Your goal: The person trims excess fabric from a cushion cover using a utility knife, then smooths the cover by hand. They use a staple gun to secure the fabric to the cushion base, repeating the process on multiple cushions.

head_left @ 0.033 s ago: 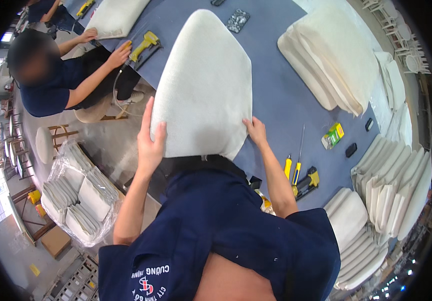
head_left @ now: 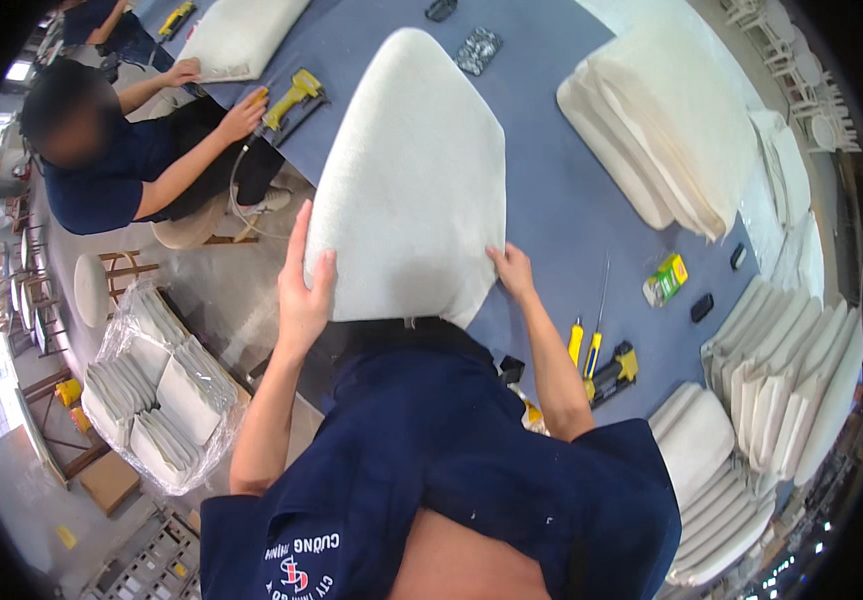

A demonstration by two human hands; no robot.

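An off-white fabric-covered seat pad (head_left: 411, 180), rounded at its far end, rises in front of me over the table's near edge. My left hand (head_left: 304, 285) holds its left side near the bottom corner, thumb on the upper face and fingers along the edge. At the lower right edge, my right hand (head_left: 513, 271) pinches the pad between thumb and fingers. To the right of that hand, two yellow-handled tools (head_left: 592, 357), one with a long thin shaft, lie on the blue-grey table (head_left: 541, 170). Beside them is a yellow and black staple gun (head_left: 613, 371).
Pale pads or covers (head_left: 661, 130) are piled at the far right, above more stacked pads (head_left: 781, 370). A green and yellow box (head_left: 665, 280) lies nearby. At left, a seated co-worker (head_left: 101, 160) has a hand at a yellow air stapler (head_left: 293, 100). Plastic-wrapped pads (head_left: 161, 390) stand lower left.
The pad and the table scene sit slightly lower in the picture. Both my hands keep the same hold on the pad.
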